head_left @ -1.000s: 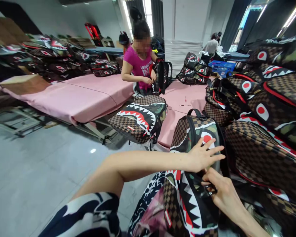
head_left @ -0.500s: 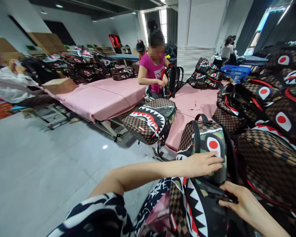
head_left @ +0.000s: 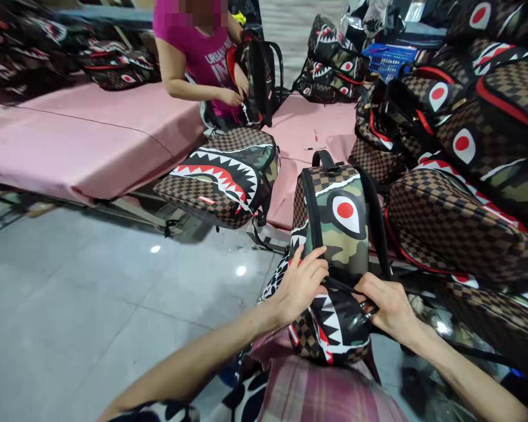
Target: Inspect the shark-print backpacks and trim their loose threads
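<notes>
A brown-checked, camo-printed vinyl-looking backpack with a red-and-white eye (head_left: 343, 255) is held upright beside the pink cloth-covered worktop (head_left: 297, 120). Its front is pressed by the left hand (head_left: 303, 287), fingers spread; a dark edge seems pinched by the curled fingers of the right hand (head_left: 389, 305), near a small shiny metal bit (head_left: 368, 308). If pushed unevenly, the backpack could be tipped, or its material snagged. Right of it, elbow room's eaten up by piled checkered bags (head_left: 462, 217); left-beyond, worktop space is taken by a flat-lying shark-mouth backpack (head_left: 220, 170).

Glossy grey tiled floor (head_left: 92, 316) — white light spots (head_left: 241, 271) on it; pink-covered table (head_left: 92, 146) left — pale column (head_left: 284, 41) behind.
</notes>
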Available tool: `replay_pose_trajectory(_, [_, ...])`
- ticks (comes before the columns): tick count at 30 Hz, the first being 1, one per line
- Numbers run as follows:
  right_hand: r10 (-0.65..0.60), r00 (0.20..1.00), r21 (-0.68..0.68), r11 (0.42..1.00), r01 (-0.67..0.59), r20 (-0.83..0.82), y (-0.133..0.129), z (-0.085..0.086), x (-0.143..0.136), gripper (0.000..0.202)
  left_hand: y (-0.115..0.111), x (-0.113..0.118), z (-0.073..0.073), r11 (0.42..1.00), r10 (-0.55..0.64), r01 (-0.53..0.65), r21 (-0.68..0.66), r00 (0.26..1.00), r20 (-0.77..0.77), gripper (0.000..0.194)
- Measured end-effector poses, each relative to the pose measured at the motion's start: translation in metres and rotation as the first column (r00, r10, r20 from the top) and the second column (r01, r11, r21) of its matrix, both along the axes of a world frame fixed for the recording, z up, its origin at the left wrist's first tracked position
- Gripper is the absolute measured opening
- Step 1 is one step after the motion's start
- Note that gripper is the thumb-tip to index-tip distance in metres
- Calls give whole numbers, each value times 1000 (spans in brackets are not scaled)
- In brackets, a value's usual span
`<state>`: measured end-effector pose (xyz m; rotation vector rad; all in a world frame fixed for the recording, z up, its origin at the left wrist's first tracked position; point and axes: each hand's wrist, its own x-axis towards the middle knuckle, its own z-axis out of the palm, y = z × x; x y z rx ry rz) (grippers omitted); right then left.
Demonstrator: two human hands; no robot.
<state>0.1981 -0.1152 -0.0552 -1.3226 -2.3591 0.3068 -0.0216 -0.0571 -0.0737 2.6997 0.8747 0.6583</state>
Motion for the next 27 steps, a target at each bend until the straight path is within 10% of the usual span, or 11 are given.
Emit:
replay_pose_trajectory(11, [2, 974, 280, 958, -67, 228, -16, -24, 1, 30, -27, 1, -43, 931, 241, -287, 225, 948, 208, 21])
replay_pose_trajectory(27, [21, 985, 415, 905, -90, 170, -30, -34, -3, 15, -37, -10, -54, 972, 73, -135, 190, 950, 302, 17])
